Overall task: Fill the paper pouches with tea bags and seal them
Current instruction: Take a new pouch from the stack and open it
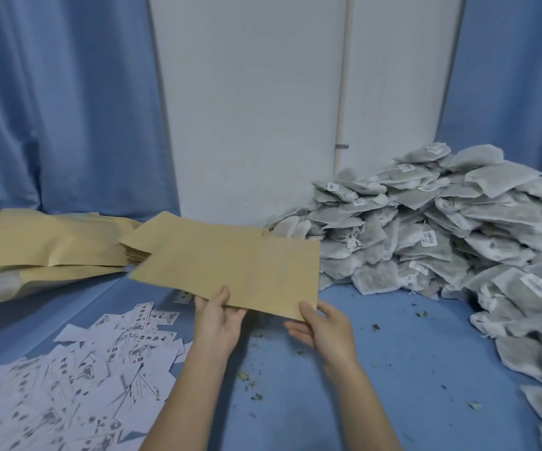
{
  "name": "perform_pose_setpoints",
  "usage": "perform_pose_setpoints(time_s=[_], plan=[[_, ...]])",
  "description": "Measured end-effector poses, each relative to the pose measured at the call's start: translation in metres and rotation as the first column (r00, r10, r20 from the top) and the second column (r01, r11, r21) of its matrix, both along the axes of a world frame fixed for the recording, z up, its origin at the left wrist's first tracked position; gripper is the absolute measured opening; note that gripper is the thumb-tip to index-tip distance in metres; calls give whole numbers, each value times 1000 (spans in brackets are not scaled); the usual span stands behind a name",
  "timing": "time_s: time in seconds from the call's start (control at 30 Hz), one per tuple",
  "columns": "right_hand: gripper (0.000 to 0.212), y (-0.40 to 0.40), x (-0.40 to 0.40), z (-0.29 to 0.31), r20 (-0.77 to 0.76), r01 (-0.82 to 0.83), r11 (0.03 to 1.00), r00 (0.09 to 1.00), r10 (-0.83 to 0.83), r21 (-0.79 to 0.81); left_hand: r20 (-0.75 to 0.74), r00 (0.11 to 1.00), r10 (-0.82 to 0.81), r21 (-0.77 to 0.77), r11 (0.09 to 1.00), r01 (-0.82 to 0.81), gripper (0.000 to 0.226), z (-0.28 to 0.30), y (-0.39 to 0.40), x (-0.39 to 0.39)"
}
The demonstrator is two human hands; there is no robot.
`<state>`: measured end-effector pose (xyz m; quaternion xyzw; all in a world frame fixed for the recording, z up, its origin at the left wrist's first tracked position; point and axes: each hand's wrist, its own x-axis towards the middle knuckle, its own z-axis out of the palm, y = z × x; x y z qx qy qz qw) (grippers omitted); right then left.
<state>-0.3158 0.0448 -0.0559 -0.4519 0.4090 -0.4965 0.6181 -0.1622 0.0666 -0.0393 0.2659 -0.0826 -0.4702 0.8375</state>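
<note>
While both hands, the left hand (219, 315) and the right hand (325, 327), pinched the near edge of a flat brown paper pouch (230, 265) above the blue desk (377, 369), it looked unfilled, so its mouth needed opening for grey tea bags (442, 236) piled to the right.

Bare cloth (377, 369) between labels (100, 369), tea bags (442, 239)

The paper pouch (230, 268) hides the fingers of the left hand (219, 315) beneath its near edge, and its surface is blurred. Left of the pouch, the brown pouch stack (45, 245) is cut by the frame edge. Right of it, the tea bag heap (442, 242) runs off-frame. The printed labels (77, 379) are too blurred to read.
</note>
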Motion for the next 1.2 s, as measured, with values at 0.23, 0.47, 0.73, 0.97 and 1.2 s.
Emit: perform_pose_setpoints(time_s=[0.23,0.47,0.73,0.97,1.2], plan=[[19,3,-3,33,-279,191,917,913,-297,-350,801,506,321,-86,897,-433,52,23,8,-2],[60,4,-15,93,320,-49,977,940,115,-210,865,-413,287,-474,737,-482,97,27,15,-8],[22,-25,-23,72,9,118,974,993,-118,-191,813,-566,-140,-181,862,-473,95,3,3,-1],[35,-20,-15,64,-231,-172,958,966,117,-232,956,-10,-293,291,952,-94,71,17,1,-15],[22,-16,-14,63,-242,-333,910,931,275,-247,937,283,-205,239,967,-92,40,21,-5,-45]])
